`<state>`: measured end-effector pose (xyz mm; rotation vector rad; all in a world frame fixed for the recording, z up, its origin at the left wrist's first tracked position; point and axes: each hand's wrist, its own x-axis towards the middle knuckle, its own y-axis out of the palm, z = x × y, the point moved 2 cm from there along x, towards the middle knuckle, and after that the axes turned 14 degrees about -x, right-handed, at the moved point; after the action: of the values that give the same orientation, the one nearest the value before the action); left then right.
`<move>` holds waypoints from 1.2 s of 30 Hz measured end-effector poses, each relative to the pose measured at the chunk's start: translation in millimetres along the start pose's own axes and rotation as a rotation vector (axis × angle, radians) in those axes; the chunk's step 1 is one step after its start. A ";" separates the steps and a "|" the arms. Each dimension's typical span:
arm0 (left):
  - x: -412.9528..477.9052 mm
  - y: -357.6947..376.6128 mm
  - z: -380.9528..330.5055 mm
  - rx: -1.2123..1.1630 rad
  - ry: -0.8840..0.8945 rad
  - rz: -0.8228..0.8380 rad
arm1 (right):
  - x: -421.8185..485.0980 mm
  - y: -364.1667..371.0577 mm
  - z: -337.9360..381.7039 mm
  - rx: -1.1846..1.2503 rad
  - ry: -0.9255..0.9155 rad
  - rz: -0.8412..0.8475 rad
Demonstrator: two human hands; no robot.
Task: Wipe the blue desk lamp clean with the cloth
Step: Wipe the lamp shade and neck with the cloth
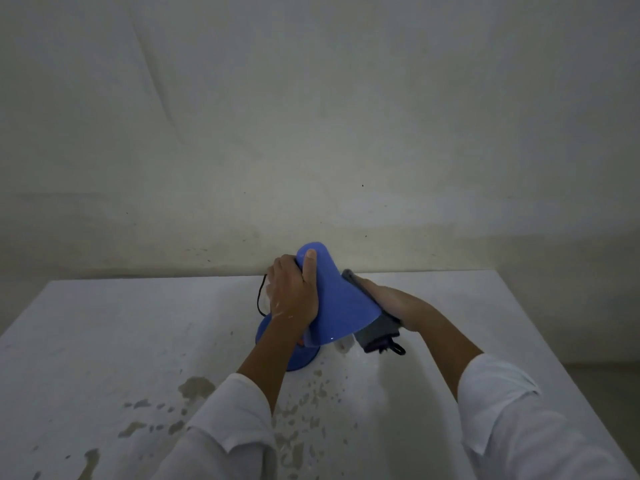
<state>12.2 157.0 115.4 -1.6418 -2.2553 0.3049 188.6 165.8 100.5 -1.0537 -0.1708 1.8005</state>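
Blue plastic forms the desk lamp (341, 306), which stands on a white table (138, 323) close to the table's far edge, just in front of a pale wall (311, 116). Its round base (294, 358) rests on the tabletop, and the conical shade (332, 282) tilts so that its wide mouth faces down and toward the person. What lies inside the shade cannot be made out.

The left hand (292, 296) is clamped on the narrow upper end of the shade. Its thumb (309, 268) lies along the front face and its fingers wrap round the far-left side.

The right hand (384, 301) lies against the shade's right flank with its fingers stretched out straight, pressing a grey cloth (375, 332) flat to the shade. The cloth's loose end hangs below the shade rim, and a small dark loop (398, 349) shows at its lower corner.

A black cord (260, 296) curves down behind the lamp on its left. Worn, darker patches (195, 386) mark the tabletop on the near side of the base. White sleeves (235, 427) cover both forearms.
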 end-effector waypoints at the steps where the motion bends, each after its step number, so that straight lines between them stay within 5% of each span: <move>1: 0.8 -0.6 0.4 -0.011 -0.004 -0.009 | 0.1 -2.9 -7.1 -0.025 0.020 -0.001; 5: 0.9 0.4 0.3 -0.025 -0.006 -0.040 | -2.1 -17.6 1.4 -0.072 -0.170 -0.193; 8: -0.3 4.0 -0.8 -0.016 -0.012 -0.044 | -7.8 -15.2 21.8 0.112 -0.325 -0.142; 12: 0.9 4.7 -1.8 -0.015 -0.012 -0.064 | -6.1 -3.4 33.0 0.074 -0.287 -0.023; 19: -0.5 3.4 -1.9 -0.024 -0.002 -0.082 | 2.2 -11.7 -10.2 -0.118 -0.105 -0.092; 24: -2.7 7.1 -3.1 -0.024 0.002 -0.100 | -8.7 -28.1 8.4 -0.098 -0.302 -0.322; 36: -1.3 8.7 -4.7 -0.031 -0.016 -0.120 | -51.9 -28.2 -1.9 -0.054 -0.535 -0.309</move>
<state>22.0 158.3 116.4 -1.5153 -2.3702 0.2558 215.4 137.1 144.6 -0.5222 -0.6723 1.7587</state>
